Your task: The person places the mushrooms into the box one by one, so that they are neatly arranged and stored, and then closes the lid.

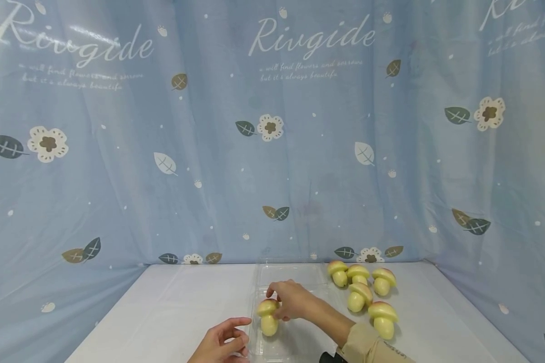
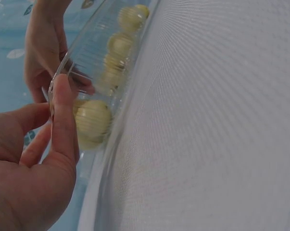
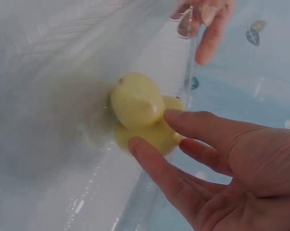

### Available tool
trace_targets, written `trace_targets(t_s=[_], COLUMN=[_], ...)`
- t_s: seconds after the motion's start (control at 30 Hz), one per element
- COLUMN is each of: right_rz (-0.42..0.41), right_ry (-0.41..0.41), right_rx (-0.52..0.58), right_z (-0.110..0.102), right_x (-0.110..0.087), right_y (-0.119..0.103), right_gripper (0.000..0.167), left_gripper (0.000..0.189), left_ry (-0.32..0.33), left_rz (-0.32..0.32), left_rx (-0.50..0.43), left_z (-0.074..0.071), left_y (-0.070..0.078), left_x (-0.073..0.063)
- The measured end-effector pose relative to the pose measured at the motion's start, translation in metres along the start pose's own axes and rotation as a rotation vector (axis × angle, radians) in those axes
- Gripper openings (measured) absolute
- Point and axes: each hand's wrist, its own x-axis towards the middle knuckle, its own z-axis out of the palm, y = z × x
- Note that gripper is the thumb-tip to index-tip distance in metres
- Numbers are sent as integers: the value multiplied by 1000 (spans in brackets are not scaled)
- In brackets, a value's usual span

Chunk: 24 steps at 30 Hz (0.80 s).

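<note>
A toy mushroom (image 1: 269,325) with a yellow stem and a pink-tinged cap is in the left part of a clear plastic box (image 1: 295,348). My right hand (image 1: 295,301) pinches it near the cap; in the right wrist view the thumb (image 3: 185,122) meets it beside the stem and a finger (image 3: 152,159) lies against the cap. At the box's left side is my left hand (image 1: 222,343), whose thumb and fingers pinch the clear rim in the left wrist view. Whether the mushroom bears on the box floor I cannot tell.
To the right of the box, several similar mushrooms (image 1: 383,326) lie on the white tabletop (image 1: 181,302). The box's clear lid (image 1: 292,275) is folded back towards the blue patterned curtain (image 1: 218,166) that hangs behind the table.
</note>
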Motion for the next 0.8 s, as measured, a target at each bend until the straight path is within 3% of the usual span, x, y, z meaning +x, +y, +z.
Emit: trace_targets(t_s=[0.13, 0.33, 0.53, 0.8], right_rz=[4, -31, -58, -94], right_ry=[-31, -80, -85, -57], right_rx=[10, 142, 262, 314], right_z=[-7, -24, -41, -55], right_x=[-2, -8, -19, -40], right_y=[-1, 3, 17, 34], right_gripper=[41, 44, 40, 39], left_gripper=[55, 55, 54, 54], left_ry=[-5, -1, 12, 20], left_rz=[6, 12, 5, 8], left_rx=[1, 1, 3, 2], left_z=[0, 0, 0, 2], left_y=[0, 0, -1, -1], left_x=[0, 0, 2, 0])
